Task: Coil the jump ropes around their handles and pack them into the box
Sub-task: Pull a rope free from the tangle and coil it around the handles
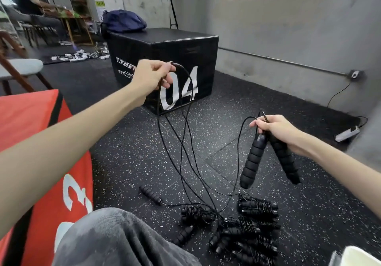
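- I've got the right hand (276, 130) curled round the tops of two black ribbed foam handles (252, 160), which hang below the fist, splayed apart at their lower ends, above the pile on the floor.
- The left hand (151, 78) is raised in front of the black padded jump box marked 04 (165, 45), pinching loops of thin black cord (183, 142); so both of my grips are clamped, one on handles, one on cord.
- That cord droops in long slack strands from the left hand toward the floor on the near side of the 04 box and looks crossed over itself; I judge it light, limp and prone to tangling.
- Foam handles look soft and grippy, light too. Best hold, I reckon, is both handles together at mid-length so the cord can wrap round them tight.
- On the speckled black rubber floor (268, 92), nearer me than the 04 box, lies a heap of already coiled black rope bundles (257, 206).
- One loose black foam handle (150, 194) lies to the left of that heap, its cord trailing into it.
- A red padded box (31, 121) sits close at my left. I can't tell which container is the packing box.
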